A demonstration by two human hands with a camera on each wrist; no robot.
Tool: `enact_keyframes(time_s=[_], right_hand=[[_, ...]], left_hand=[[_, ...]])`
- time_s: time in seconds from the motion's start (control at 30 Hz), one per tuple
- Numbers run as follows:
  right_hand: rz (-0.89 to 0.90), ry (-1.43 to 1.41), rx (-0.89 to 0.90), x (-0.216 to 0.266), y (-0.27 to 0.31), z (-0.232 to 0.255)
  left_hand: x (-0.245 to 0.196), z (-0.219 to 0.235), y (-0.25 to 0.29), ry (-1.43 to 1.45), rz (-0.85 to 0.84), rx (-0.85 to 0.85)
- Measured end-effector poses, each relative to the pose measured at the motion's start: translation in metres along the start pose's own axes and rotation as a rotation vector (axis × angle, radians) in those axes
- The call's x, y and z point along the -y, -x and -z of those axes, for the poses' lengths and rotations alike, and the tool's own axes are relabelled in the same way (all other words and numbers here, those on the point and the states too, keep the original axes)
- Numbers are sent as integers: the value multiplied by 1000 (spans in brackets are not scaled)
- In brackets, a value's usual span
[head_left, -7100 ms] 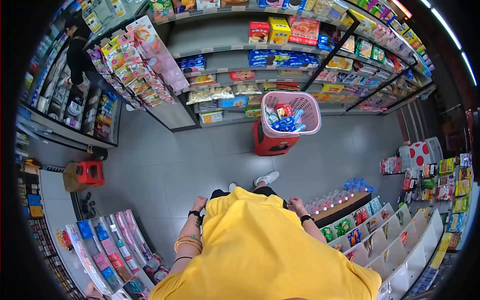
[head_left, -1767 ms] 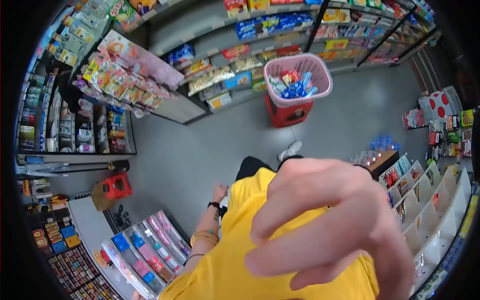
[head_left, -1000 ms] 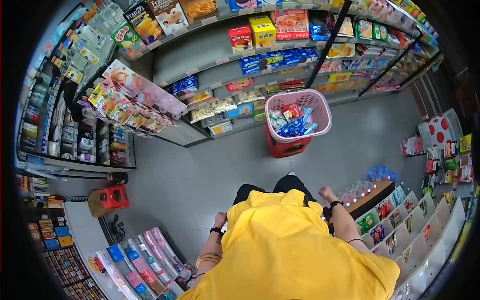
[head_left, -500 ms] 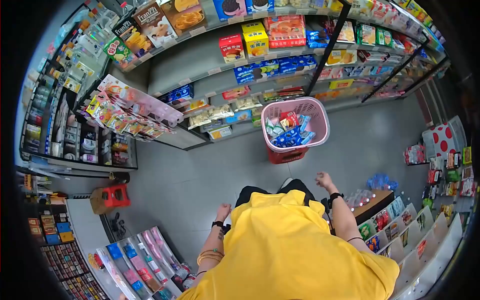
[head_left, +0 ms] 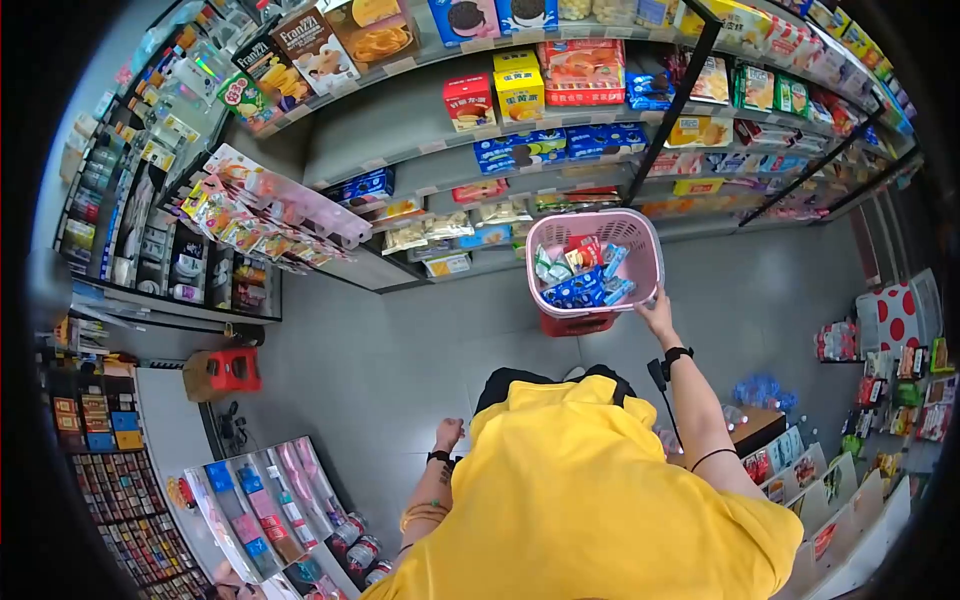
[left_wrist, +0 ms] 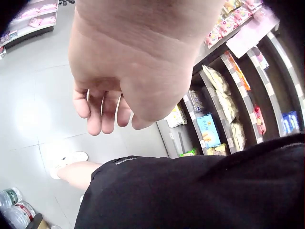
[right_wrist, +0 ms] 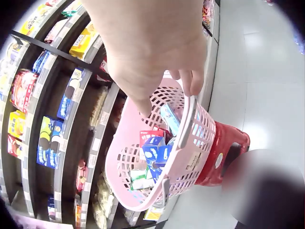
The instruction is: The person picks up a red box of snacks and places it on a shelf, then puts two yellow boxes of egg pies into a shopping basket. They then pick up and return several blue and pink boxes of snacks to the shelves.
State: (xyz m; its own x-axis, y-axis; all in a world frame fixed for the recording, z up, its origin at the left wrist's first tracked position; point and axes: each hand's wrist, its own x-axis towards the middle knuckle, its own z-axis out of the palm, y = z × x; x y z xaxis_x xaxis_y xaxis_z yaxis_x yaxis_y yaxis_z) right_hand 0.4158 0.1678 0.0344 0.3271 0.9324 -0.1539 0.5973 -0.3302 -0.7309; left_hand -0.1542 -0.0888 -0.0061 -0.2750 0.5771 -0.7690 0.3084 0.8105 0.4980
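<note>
A pink plastic shopping basket (head_left: 646,250) stands on a red stool (head_left: 578,325) in front of the shelves. Inside it lie blue packs (head_left: 576,291), a red box (right_wrist: 147,137) and green-and-white packets (right_wrist: 141,180). My right hand (head_left: 657,314) holds the basket's near right corner; the right wrist view shows the thumb inside the basket and fingertips over the rim by the grey handle (right_wrist: 189,119). Held low beside the left thigh, my left hand (head_left: 449,433) has loosely curled fingers and nothing in them, as the left wrist view (left_wrist: 133,71) shows.
Shelves of boxed snacks (head_left: 520,148) rise behind the basket. A hanging snack rack (head_left: 255,215) stands front left. Another red stool (head_left: 236,370) and a display case (head_left: 262,510) are at left. Bottles (head_left: 765,392) and white bins (head_left: 850,520) flank the right side.
A hand close to the camera has gone from view. My right hand has reached forward and right from beside the body and taken hold of the basket rim. The left hand stays low.
</note>
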Motion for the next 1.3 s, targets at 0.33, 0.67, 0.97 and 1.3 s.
enact_keyframes(time_s=[0.33, 0.67, 0.97, 1.3], right_hand=[[68, 212, 135, 1, -22, -6], [-42, 413, 88, 5, -29, 3], [-4, 376, 93, -12, -42, 6], [20, 365, 104, -9, -44, 15]], left_hand=[[-12, -29, 16, 80, 2, -19], [-34, -39, 32, 78, 76, -102], [-41, -59, 35, 0, 87, -131], [6, -78, 39, 21, 33, -250]])
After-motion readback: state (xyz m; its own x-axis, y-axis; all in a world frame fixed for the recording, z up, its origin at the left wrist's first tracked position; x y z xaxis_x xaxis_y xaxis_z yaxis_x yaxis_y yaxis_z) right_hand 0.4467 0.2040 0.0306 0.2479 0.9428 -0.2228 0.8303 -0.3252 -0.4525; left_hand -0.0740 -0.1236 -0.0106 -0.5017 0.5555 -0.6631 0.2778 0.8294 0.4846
